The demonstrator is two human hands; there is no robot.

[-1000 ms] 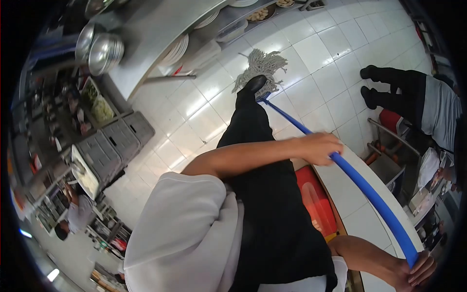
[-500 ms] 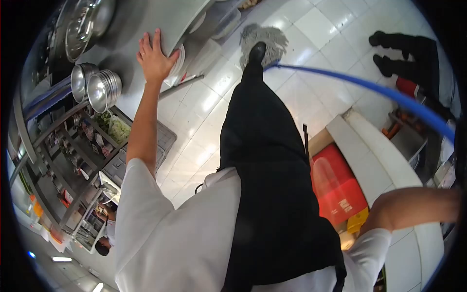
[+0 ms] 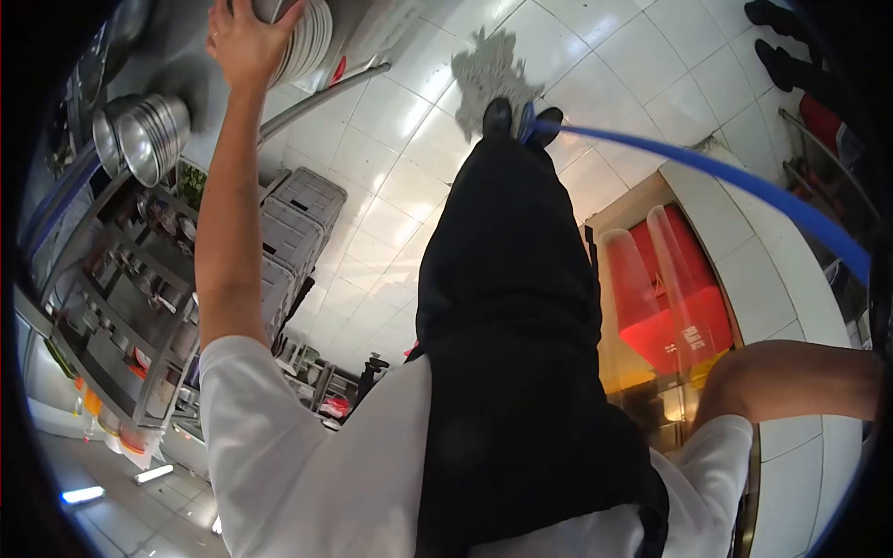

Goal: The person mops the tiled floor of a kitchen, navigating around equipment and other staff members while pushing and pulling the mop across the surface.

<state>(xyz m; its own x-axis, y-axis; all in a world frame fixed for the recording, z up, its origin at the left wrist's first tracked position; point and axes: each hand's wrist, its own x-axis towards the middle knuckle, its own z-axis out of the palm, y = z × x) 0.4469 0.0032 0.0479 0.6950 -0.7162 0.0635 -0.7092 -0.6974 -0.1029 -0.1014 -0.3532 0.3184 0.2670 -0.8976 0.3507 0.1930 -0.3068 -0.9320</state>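
My left hand (image 3: 247,42) rests at the edge of the steel counter (image 3: 191,56), its fingers spread, close beside a stack of white plates (image 3: 307,42). Stacked steel bowls (image 3: 153,139) stand on the counter to its lower left. The blue mop handle (image 3: 698,166) runs from the right edge of the view down to the grey mop head (image 3: 486,79), which lies on the tiled floor by my black shoes (image 3: 498,117). My right forearm reaches out at the right edge; the hand itself is out of view, so its hold on the handle cannot be seen.
Grey crates (image 3: 293,223) are stacked on the floor at the left, near a metal rack (image 3: 121,307). At the right, a white-tiled ledge (image 3: 758,270) borders a recess with a red box (image 3: 693,279). Another person's dark legs (image 3: 791,56) show at the upper right.
My left hand has shifted up and left in view. A second shoe now shows beside the mop. More of the crates is visible, and the other person's legs are nearer the upper right edge.
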